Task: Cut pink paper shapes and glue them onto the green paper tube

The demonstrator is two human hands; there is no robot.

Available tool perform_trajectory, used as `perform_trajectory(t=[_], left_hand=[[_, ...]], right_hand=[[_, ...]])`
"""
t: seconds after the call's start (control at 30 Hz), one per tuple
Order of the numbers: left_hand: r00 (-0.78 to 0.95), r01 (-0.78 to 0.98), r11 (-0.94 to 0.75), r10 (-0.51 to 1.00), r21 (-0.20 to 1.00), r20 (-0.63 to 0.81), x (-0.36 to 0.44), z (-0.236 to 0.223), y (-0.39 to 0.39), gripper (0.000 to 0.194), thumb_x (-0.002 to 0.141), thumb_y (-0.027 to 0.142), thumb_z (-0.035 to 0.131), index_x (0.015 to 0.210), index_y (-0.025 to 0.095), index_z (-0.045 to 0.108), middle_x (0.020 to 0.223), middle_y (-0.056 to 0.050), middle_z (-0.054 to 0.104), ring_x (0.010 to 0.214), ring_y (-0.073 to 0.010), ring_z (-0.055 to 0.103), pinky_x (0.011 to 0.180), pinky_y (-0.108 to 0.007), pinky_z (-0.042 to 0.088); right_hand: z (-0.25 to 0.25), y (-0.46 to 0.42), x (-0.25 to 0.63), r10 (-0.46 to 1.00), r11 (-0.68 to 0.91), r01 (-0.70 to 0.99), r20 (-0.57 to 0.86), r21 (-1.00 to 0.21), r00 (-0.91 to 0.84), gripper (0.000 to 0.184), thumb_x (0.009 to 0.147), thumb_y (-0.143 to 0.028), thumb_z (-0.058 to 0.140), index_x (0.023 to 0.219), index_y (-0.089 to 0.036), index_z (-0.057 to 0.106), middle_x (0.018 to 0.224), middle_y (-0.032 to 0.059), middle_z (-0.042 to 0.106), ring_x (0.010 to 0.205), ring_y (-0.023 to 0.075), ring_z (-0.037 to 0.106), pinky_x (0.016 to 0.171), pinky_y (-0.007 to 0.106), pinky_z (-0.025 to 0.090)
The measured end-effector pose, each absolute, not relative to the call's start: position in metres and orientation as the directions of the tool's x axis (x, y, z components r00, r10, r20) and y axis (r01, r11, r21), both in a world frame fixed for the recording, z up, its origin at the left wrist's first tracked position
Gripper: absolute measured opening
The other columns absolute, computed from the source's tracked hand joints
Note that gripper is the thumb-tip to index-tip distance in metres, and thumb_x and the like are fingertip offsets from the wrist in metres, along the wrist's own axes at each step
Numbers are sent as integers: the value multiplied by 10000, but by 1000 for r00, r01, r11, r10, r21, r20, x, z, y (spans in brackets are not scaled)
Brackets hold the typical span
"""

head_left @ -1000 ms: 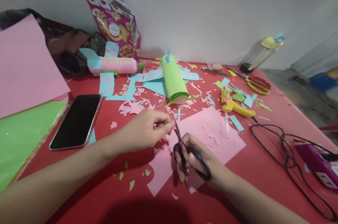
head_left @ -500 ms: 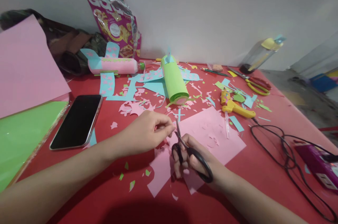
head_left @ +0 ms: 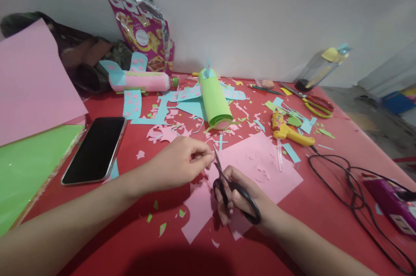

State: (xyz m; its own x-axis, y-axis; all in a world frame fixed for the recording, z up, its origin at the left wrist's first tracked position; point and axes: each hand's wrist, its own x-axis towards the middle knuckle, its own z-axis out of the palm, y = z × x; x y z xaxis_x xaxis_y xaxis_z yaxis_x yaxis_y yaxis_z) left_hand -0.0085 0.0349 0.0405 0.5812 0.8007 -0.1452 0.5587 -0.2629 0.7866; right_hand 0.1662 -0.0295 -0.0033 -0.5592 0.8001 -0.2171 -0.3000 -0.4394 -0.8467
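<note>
My right hand (head_left: pixel 237 198) grips a pair of black-handled scissors (head_left: pixel 245 201), thumb and fingers through the loops, blades slightly parted and pointing up and away. My left hand (head_left: pixel 185 161) pinches a tiny piece of pink paper right beside the blade tips; most of the piece is hidden by the fingers. Beneath both hands lie pink paper sheets (head_left: pixel 279 176) with cut-outs and small scraps on them. Just beyond stands a green paper-wrapped tube (head_left: pixel 216 98) with blue wings. Farther left rests a pink paper-wrapped bottle (head_left: pixel 146 81) with blue fins.
A phone (head_left: pixel 95 150) lies left, beside pink (head_left: pixel 32 81) and green sheets (head_left: pixel 35 167). A yellow glue gun (head_left: pixel 292 134), its black cable and a purple power strip (head_left: pixel 390 204) are at right. Behind are larger scissors (head_left: pixel 316 105), a clear bottle (head_left: pixel 320 68) and a snack bag (head_left: pixel 143 35).
The scissor blades have turned slightly, their tips shifting a little left toward my left fingers. My right fingers have moved a little in the loops. My left hand has hardly moved.
</note>
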Motion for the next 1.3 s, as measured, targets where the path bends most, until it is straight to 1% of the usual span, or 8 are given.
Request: perform_trajectory(t=[0.17,0.37,0.5,0.67,0.8,0.97,1.1,1.3], left_hand=[[569,554,-241,808,797,-151,-8,41,35,264,767,261,410,546,157,509,465,42,433,456,-82,398,453,-185,287],[550,520,-156,813,840,-189,-7,37,34,284,784,315,413,552,163,474,478,38,465,471,-91,442,458,-185,321],[519,466,-61,827,883,-216,-3,35,31,288,789,334,416,557,163,429,527,36,468,498,-89,461,477,-182,349],[522,399,12,819,917,-238,1,35,28,283,783,326,420,549,167,399,520,44,420,516,-92,461,482,-184,358],[540,349,63,802,935,-256,2,35,28,262,775,305,435,554,164,412,528,42,435,522,-90,458,490,-183,367],[519,337,83,815,938,-258,3,32,27,272,773,304,439,542,163,413,503,54,385,500,-85,436,475,-182,356],[487,351,103,829,931,-276,5,32,24,273,781,330,426,577,155,475,509,52,409,475,-80,407,467,-190,351],[431,305,110,870,946,-240,11,30,18,270,786,296,412,582,145,504,540,30,475,519,-91,450,513,-202,372]], right_hand=[[-4,-30,167,800,-431,-275,-222,-860,-558,372,726,-480,576,757,-197,337,592,-56,501,441,77,530,423,189,341],[-2,-30,166,806,-407,-267,-206,-873,-555,370,732,-485,565,755,-196,336,591,-61,494,433,74,532,409,181,333],[-1,-31,166,814,-401,-307,-182,-863,-551,355,743,-467,565,769,-193,341,591,-61,499,451,76,545,430,181,335],[-6,-31,166,812,-422,-367,-165,-829,-559,360,725,-456,593,784,-194,353,645,-43,519,495,91,559,484,220,387],[-9,-31,167,807,-436,-385,-163,-814,-567,364,714,-457,602,787,-193,363,669,-43,510,504,93,559,514,241,399],[-10,-31,167,804,-441,-363,-181,-821,-567,352,726,-463,582,782,-193,363,679,-35,518,494,86,554,489,222,393],[-8,-31,166,811,-420,-357,-169,-834,-560,334,751,-460,555,786,-198,352,695,-31,522,484,83,542,502,238,395],[-3,-31,164,820,-392,-342,-156,-854,-550,325,773,-470,526,797,-209,333,698,-8,543,598,117,546,564,267,382]])
